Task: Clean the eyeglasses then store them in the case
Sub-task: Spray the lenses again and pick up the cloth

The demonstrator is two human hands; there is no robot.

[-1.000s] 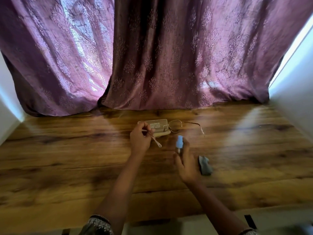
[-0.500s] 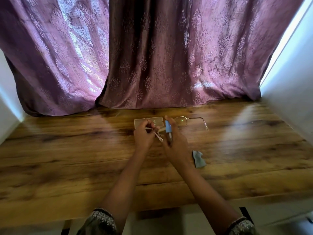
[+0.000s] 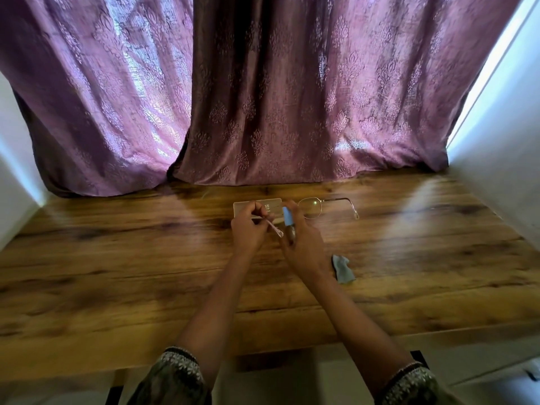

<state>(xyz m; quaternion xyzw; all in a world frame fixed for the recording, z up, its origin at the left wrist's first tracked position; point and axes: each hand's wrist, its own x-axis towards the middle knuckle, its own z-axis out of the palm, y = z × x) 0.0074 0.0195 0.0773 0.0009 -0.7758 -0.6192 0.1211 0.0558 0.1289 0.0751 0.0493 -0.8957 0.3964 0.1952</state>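
Note:
My left hand (image 3: 248,226) pinches one temple arm of the thin metal eyeglasses (image 3: 314,208), whose right lens and far arm stick out to the right. My right hand (image 3: 301,244) holds a small spray bottle with a blue cap (image 3: 287,219) upright, right beside the glasses. Behind both hands lies the flat beige case (image 3: 257,204), partly hidden by my fingers. A grey-blue cleaning cloth (image 3: 342,269) lies crumpled on the wooden table (image 3: 146,258), just right of my right wrist.
Purple patterned curtains (image 3: 263,97) hang along the table's far edge. White walls (image 3: 502,159) close in on both sides. The table's near edge runs just in front of my sleeves.
My right hand has brought the spray bottle up from near the cloth to beside the glasses. My left hand has kept its hold on the glasses.

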